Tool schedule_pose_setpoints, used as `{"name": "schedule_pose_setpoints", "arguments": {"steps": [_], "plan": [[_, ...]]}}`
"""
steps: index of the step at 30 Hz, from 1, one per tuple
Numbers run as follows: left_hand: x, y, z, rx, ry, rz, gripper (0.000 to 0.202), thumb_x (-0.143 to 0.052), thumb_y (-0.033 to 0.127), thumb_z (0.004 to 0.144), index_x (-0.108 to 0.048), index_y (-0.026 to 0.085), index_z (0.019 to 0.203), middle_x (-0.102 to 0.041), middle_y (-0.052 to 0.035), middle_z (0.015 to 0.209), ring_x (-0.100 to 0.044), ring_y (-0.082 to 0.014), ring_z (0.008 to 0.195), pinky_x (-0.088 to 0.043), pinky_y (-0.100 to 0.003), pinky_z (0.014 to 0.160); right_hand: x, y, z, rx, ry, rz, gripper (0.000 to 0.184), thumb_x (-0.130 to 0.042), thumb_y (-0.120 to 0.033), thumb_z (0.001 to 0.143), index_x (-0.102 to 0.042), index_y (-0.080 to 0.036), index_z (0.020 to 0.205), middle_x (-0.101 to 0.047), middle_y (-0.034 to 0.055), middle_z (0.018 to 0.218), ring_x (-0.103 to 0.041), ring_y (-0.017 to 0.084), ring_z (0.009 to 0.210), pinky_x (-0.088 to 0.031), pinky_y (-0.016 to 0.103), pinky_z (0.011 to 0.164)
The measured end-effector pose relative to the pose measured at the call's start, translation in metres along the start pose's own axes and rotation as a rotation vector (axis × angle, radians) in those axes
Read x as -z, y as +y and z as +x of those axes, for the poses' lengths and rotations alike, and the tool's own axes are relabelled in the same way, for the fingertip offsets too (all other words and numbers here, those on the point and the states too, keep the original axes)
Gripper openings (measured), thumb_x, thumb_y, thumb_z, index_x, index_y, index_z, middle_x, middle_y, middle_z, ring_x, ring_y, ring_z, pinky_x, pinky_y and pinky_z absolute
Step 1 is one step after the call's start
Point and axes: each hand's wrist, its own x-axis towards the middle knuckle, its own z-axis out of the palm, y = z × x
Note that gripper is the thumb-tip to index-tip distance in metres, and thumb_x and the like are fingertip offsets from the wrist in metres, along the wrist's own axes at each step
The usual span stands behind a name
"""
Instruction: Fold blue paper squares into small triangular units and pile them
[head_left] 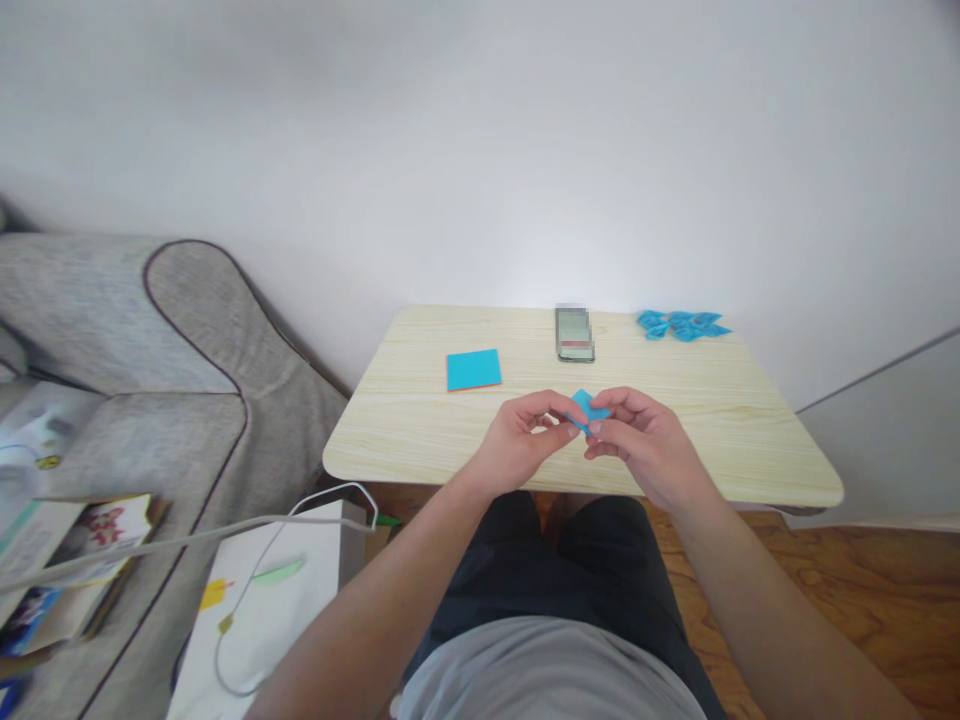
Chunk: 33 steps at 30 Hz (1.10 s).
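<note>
A small folded piece of blue paper (582,402) is held between my two hands, above the front part of the table. My left hand (531,436) pinches its left edge between thumb and fingers. On the other side, my right hand (639,438) is closed on the paper with thumb and forefinger. The fingertips cover part of the paper, so its full shape is hidden. Behind my left hand lies a flat stack of blue paper (473,370) with an orange edge showing below. Several folded blue paper pieces (682,325) lie grouped at the back right of the table.
The pale wooden table (405,425) stands against a white wall. A phone (574,335) lies near its back edge. To the left are a grey sofa (202,340) with books (90,540) on it and a white cabinet (277,610) with a cable (247,590) across it.
</note>
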Motion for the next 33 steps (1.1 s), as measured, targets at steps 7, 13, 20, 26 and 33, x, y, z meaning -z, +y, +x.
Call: {"name": "schedule_pose_setpoints", "arguments": {"steps": [7,13,20,26,33], "plan": [[-0.007,0.008,-0.003,-0.036,0.153,0.253,0.013,-0.073,0.027,0.088,-0.078,0.021,0.098,-0.077,-0.0055,0.096,-0.065,-0.0178,0.087,-0.047,-0.032,0.085,0.001,-0.006,-0.001,-0.081,-0.018,0.023,0.023,-0.081,-0.034,0.079,-0.071,-0.021,0.096,-0.067,0.0012,0.081,-0.062,0.015,0.072,-0.061,0.031,0.062],[-0.007,0.01,-0.003,-0.012,0.267,0.257,0.016,-0.076,0.032,0.085,-0.079,0.019,0.094,-0.075,-0.0036,0.08,-0.059,-0.0146,0.072,-0.043,-0.028,0.069,0.003,-0.006,-0.004,0.069,0.049,-0.223,0.024,-0.073,-0.045,0.087,-0.073,-0.023,0.097,-0.061,-0.0002,0.068,-0.057,0.015,0.064,-0.053,0.031,0.059],[-0.008,0.015,-0.003,0.081,0.222,0.263,0.021,-0.076,0.036,0.084,-0.079,0.016,0.091,-0.071,-0.0029,0.072,-0.052,-0.0127,0.065,-0.037,-0.027,0.061,-0.005,-0.007,-0.013,0.409,0.164,-0.689,0.015,-0.074,-0.037,0.087,-0.075,-0.025,0.095,-0.046,-0.0026,0.068,-0.045,0.014,0.062,-0.038,0.031,0.059],[-0.007,0.017,-0.005,0.12,0.172,0.241,0.025,-0.074,0.04,0.086,-0.078,0.015,0.089,-0.073,-0.0055,0.079,-0.054,-0.0139,0.068,-0.037,-0.027,0.059,-0.007,-0.006,-0.013,0.425,0.162,-0.682,0.013,-0.072,-0.038,0.089,-0.073,-0.025,0.09,-0.05,-0.0005,0.069,-0.048,0.016,0.064,-0.041,0.032,0.06],[-0.008,0.022,-0.007,0.12,0.136,0.283,0.025,-0.072,0.04,0.087,-0.078,0.016,0.089,-0.072,-0.0052,0.079,-0.05,-0.013,0.065,-0.034,-0.026,0.057,-0.006,-0.004,-0.013,0.35,0.182,-0.626,0.017,-0.073,-0.04,0.087,-0.072,-0.023,0.084,-0.058,0.0,0.067,-0.052,0.016,0.062,-0.04,0.031,0.058]]}}
